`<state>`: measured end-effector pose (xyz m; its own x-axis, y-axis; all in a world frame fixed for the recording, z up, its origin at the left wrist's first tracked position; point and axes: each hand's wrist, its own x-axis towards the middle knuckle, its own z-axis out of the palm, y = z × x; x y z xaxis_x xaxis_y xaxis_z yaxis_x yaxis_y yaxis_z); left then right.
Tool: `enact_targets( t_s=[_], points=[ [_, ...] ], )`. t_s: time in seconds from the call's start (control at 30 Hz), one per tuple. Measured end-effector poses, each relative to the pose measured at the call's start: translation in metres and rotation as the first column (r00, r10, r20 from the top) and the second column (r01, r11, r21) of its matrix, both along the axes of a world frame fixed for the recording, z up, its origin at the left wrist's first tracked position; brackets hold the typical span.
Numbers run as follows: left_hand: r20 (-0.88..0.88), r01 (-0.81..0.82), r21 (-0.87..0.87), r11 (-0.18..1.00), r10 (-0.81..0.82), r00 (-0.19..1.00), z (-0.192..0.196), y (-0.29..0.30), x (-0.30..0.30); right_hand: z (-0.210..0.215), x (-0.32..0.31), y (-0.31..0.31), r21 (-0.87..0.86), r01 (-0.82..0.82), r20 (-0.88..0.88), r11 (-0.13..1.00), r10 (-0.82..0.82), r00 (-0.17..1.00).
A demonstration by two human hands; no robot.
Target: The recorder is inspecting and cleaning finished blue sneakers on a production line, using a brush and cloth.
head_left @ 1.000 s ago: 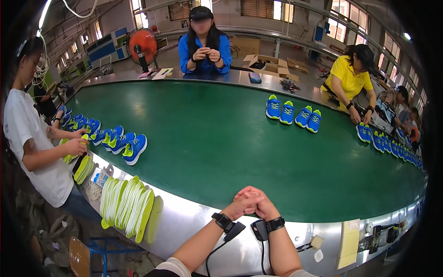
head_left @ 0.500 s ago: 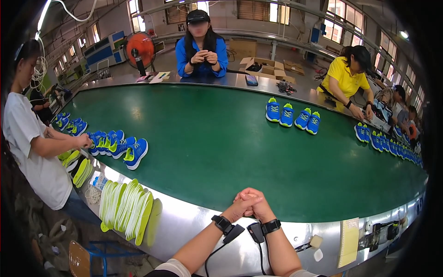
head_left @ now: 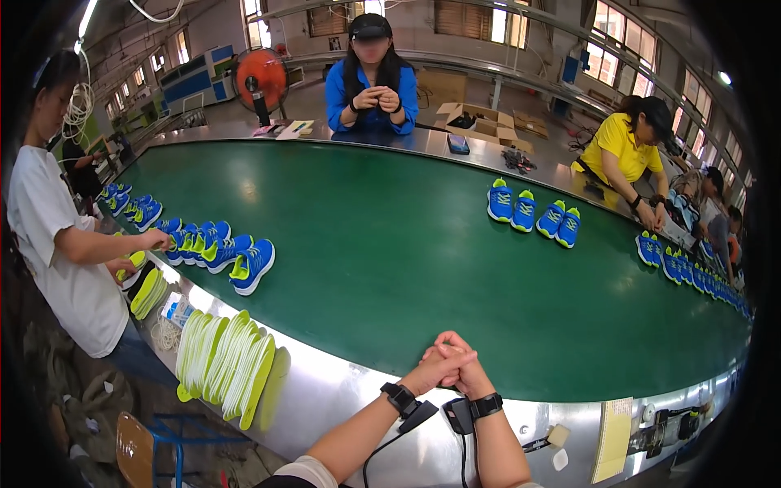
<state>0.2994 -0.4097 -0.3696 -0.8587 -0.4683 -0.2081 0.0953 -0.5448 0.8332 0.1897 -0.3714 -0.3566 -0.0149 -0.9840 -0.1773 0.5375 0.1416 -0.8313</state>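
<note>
My left hand [head_left: 433,371] and my right hand [head_left: 470,377] are clasped together, fingers closed over each other, with no object visible in them. They rest above the near edge of a green work surface [head_left: 358,276]. Each wrist wears a black strap with a small device and a dark cable. Left of my forearms, lime-green flat pieces wound with white cord [head_left: 232,354] lie on the metal edge. Farther off on the green surface stand two pairs of blue sneakers [head_left: 533,215] with lime linings.
Blue shoes [head_left: 215,244] line the left side beside a person in white [head_left: 61,236]. More shoes [head_left: 691,272] run along the right. People in blue [head_left: 370,89] and yellow [head_left: 626,150] sit opposite. A yellowish paper pad [head_left: 612,439] lies on the metal edge [head_left: 325,398].
The whole view has shifted slightly, so most things appear farther right. My hands stay clasped. The person in white has lowered one hand toward the lime-green pieces.
</note>
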Motion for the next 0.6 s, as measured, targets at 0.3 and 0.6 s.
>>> enact_targets(
  t_s=[0.3,0.6],
  points=[
    [-0.299,0.310,-0.100,0.945,-0.326,0.897,-0.015,-0.010,0.004,0.006,-0.003,0.007,-0.215,-0.332,0.058,0.918,0.351,0.934],
    [0.021,0.010,-0.024,1.000,-0.009,1.000,-0.010,0.000,0.012,0.015,0.009,-0.005,0.026,-0.202,-0.027,0.979,0.202,0.979]
  ],
)
